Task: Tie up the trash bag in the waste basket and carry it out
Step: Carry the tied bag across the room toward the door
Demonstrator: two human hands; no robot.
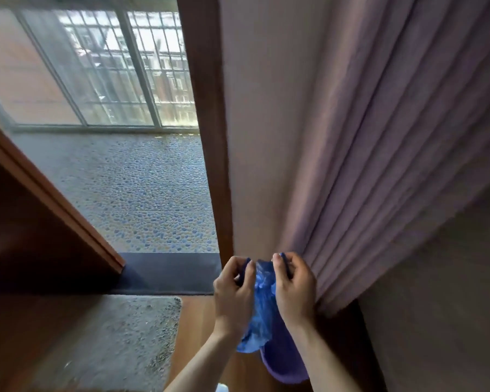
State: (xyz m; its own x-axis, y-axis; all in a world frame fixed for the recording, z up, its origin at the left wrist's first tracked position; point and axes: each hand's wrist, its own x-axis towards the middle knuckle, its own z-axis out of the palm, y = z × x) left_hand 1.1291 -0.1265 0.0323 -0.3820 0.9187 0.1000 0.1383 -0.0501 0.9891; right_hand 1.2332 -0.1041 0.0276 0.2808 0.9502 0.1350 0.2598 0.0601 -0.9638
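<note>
Down at the lower edge, two bare forearms are seen rising into view, and between them a crinkled translucent blue plastic trash bag is held up off the floor. The left hand is clenched on a dark blue strip of the bag's top edge, pinched between thumb and fingers. The right hand is closed the same way on the other strip, just beside the left, with the bag's gathered neck bunched between the two. The body of the bag is seen hanging below the wrists. Directly beneath it, a rounded purple plastic waste basket is partly visible, its rim mostly hidden by the bag and the right forearm.

Underfoot, brown wooden flooring is shown, and to the left a speckled grey doormat is laid on it. Beyond the mat, a dark threshold strip is crossed by the open doorway. A brown wooden door is swung open at the left. To the right, a pleated mauve fabric curtain is hung close behind the hands. Further out, a pebble-patterned balcony floor is seen, and furthest off, a barred sliding window.
</note>
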